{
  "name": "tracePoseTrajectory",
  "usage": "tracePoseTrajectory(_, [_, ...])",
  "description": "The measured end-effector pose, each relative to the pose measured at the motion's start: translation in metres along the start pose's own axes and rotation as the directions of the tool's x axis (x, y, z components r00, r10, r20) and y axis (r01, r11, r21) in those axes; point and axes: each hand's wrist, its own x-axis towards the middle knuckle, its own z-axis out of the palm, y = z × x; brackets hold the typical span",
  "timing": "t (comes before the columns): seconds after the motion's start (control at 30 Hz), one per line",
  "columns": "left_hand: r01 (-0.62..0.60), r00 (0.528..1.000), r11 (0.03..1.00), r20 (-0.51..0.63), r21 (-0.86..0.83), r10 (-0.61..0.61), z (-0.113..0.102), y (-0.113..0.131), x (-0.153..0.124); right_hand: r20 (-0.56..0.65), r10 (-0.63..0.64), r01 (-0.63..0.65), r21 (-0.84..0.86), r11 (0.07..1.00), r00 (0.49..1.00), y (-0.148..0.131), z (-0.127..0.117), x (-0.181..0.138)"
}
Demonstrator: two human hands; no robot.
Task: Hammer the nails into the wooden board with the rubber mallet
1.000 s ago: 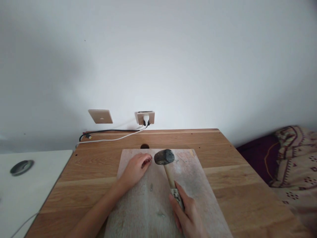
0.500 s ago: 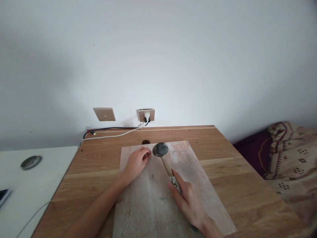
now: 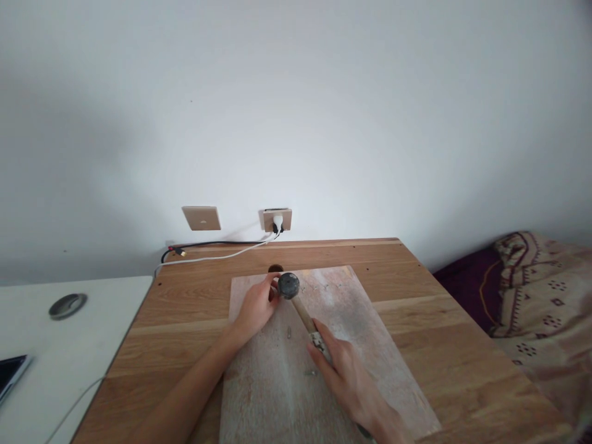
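Observation:
My right hand [image 3: 345, 370] is wrapped around the handle of a hammer [image 3: 289, 286] with a dark, round-faced head. The head is over the far part of a worn wooden board [image 3: 263, 394], right beside the fingertips of my left hand [image 3: 256, 306]. Those fingertips are pinched together near the board's far edge. Whatever lies between them is too small and hidden to make out. To the right of the hammer head, several small nail-like bits [image 3: 327, 286] form a row on the board. Two small marks or pieces [image 3: 289, 332] show nearer to me.
Beneath the board is a wooden table [image 3: 416, 345]. Cables [image 3: 217, 256] run along its back to a wall socket [image 3: 277, 220]. A white desk [image 3: 102, 320] with a round grommet [image 3: 68, 306] adjoins on the left. Patterned fabric [image 3: 546, 308] lies at the right.
The hammer head has moved slightly left and down, closer to my left fingertips, partly covering them. The whole view has shifted a little.

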Motion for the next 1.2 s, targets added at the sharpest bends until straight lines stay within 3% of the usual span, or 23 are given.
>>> tracePoseTrajectory(0.13, [-0.075, 0.997, 0.997, 0.032, 0.03, 0.074, -0.012, 0.0, -0.002, 0.014, -0.003, 0.002, 0.049, 0.999, 1.0, 0.002, -0.003, -0.004])
tracePoseTrajectory(0.23, [-0.203, 0.976, 0.975, 0.099, 0.084, 0.195, -0.025, 0.008, -0.015, -0.07, 0.027, -0.019, 0.104, 0.994, 0.997, 0.008, -0.006, -0.01])
tracePoseTrajectory(0.3, [-0.345, 0.928, 0.931, 0.191, 0.117, 0.32, -0.029, 0.018, -0.03, -0.123, 0.062, -0.047, 0.118, 0.992, 0.99, 0.014, -0.007, -0.014])
tracePoseTrajectory(0.43, [-0.601, 0.76, 0.79, 0.391, 0.12, 0.519, -0.025, 0.038, -0.056, -0.167, 0.103, -0.079, 0.143, 0.987, 0.981, 0.023, -0.009, -0.019])
tracePoseTrajectory(0.53, [-0.655, 0.715, 0.744, 0.427, 0.132, 0.553, -0.022, 0.041, -0.062, -0.157, 0.125, -0.102, 0.151, 0.983, 0.98, 0.026, -0.01, -0.02])
tracePoseTrajectory(0.63, [-0.619, 0.757, 0.773, 0.371, 0.14, 0.538, -0.023, 0.032, -0.055, -0.151, 0.14, -0.115, 0.163, 0.98, 0.979, 0.027, -0.009, -0.021])
tracePoseTrajectory(0.77, [-0.383, 0.922, 0.907, 0.132, 0.173, 0.364, -0.025, 0.01, -0.032, -0.16, 0.145, -0.118, 0.17, 0.978, 0.976, 0.028, -0.004, -0.021])
tracePoseTrajectory(0.83, [-0.261, 0.965, 0.952, 0.024, 0.159, 0.26, -0.024, -0.001, -0.021, -0.154, 0.155, -0.13, 0.162, 0.978, 0.976, 0.029, 0.0, -0.021])
tracePoseTrajectory(0.97, [-0.142, 0.988, 0.985, -0.054, 0.1, 0.148, -0.02, -0.012, -0.011, -0.121, 0.178, -0.162, 0.132, 0.978, 0.977, 0.029, 0.005, -0.02])
tracePoseTrajectory(1.1, [-0.106, 0.993, 0.993, -0.043, 0.043, 0.108, -0.019, -0.013, -0.013, -0.119, 0.157, -0.142, 0.128, 0.981, 0.98, 0.021, 0.006, -0.016])
tracePoseTrajectory(1.2, [-0.088, 0.995, 0.996, -0.035, 0.02, 0.088, -0.02, -0.01, -0.014, -0.045, 0.137, -0.13, 0.132, 0.983, 0.99, 0.014, 0.007, -0.012])
